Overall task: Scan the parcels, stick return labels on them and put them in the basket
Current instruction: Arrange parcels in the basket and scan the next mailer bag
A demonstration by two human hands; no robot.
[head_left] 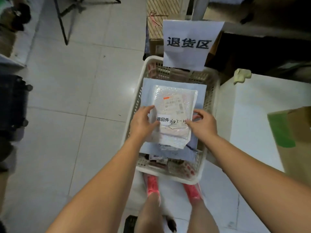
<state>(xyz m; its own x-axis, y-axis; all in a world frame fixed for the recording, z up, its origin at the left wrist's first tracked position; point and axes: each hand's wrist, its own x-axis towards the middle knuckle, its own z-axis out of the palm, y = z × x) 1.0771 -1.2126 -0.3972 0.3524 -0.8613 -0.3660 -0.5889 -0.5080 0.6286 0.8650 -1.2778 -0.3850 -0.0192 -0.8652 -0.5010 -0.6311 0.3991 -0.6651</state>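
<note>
- Head view: a white plastic basket [211,101] with slotted walls sits on the tiled floor [70,98], just ahead of the person's feet in pink shoes [152,184].
- Inside the basket, a large pale blue flat parcel [200,93] lies on top of other goods and covers most of the opening; darker packets [158,159] show under its edge at 6 o'clock.
- A bubble-wrap parcel [175,105] rests on the blue one, roughly at the basket's middle. It carries a printed shipping label [175,102] and, nearer the person, a white return label [164,119] with printed characters and handwriting beside them.
- The left hand [143,121] clasps the bubble-wrap parcel's edge at 9 o'clock, its grip closed on it with fingers over the top and the thumb near the return label.
- The right hand [204,124] pinches the same parcel's edge at 3 o'clock, fingertips on the wrap next to the handwriting.
- A white paper sign [190,44] with three large dark characters hangs over the basket's rim at 12 o'clock.
- Cardboard boxes [156,34] stand behind the basket at 11 o'clock; dark shelving lies at 1 o'clock.
- A brown carton with green tape [284,132] shows at 3 o'clock, well apart from the basket.
</note>
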